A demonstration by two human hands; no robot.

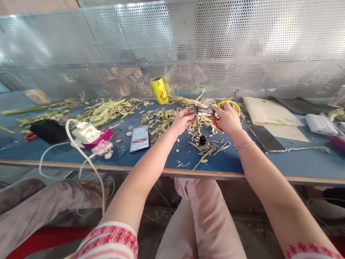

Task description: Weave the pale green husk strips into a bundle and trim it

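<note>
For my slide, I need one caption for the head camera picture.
At a blue table, the right hand holds scissors beside the left hand, among scattered pale plant strips.

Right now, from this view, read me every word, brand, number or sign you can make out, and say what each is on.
No text is readable with certainty.
Yellow tube: red and dark markings, too small and blurred to read.
Pale rectangular item: its face is pixelated, unreadable.
Purple box at the right edge: pale marks, too blurred to read.
Shears: no readable marking.
</note>
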